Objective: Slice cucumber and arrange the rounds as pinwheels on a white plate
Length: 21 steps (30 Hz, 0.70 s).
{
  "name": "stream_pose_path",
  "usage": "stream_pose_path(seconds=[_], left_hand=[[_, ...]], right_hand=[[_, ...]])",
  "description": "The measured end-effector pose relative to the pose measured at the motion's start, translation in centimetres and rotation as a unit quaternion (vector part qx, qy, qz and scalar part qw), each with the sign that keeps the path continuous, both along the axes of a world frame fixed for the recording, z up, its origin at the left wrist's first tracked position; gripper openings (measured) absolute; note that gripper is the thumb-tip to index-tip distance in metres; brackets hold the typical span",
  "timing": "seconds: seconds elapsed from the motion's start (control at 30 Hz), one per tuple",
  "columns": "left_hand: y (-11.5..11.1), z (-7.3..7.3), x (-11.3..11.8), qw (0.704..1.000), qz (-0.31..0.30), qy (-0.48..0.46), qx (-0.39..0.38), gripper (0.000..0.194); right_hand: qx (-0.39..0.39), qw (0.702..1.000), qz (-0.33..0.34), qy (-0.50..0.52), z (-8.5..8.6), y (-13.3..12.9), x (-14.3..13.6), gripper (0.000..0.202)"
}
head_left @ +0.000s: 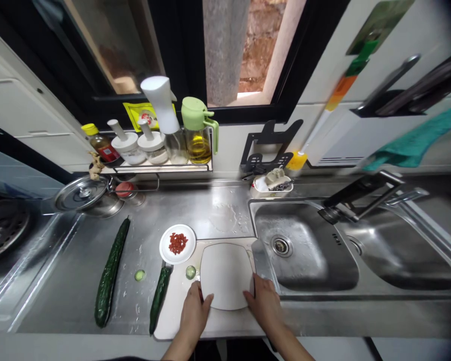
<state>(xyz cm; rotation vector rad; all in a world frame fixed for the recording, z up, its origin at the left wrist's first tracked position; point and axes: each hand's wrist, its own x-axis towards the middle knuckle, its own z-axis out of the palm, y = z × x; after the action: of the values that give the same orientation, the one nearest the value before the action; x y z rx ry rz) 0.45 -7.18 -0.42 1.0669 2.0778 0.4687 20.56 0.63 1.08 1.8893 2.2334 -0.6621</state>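
A white, rounded-square plate is held by its near corners above the cutting board. My left hand grips its left edge, thumb on top. On the right edge my right hand does the same. Beside the plate lies a knife, its wide blade partly hidden by my right hand. A cut cucumber rests along the board's left edge, with a small cucumber end near my left hand. Behind them stands a small white plate of chopped red pieces.
A long whole cucumber and another cucumber end lie left on the steel counter. A double sink with a black faucet is at right. Seasoning jars and an oil bottle line a shelf behind; a lidded pot stands back left.
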Motion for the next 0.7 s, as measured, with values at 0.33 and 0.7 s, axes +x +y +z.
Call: stream_pose_path(seconds=[0.33,0.7], left_hand=[[0.9,0.3,-4.3,0.990,0.062,0.078,0.101,0.025],[2.0,-1.4,-6.1,0.987,0.052,0.094,0.115,0.028]], right_hand=[[-0.005,1.000,0.004,-0.016,0.5,0.0,-0.2,0.043],[-0.022,0.999,0.007,-0.033,0.9,0.2,-0.5,0.045]])
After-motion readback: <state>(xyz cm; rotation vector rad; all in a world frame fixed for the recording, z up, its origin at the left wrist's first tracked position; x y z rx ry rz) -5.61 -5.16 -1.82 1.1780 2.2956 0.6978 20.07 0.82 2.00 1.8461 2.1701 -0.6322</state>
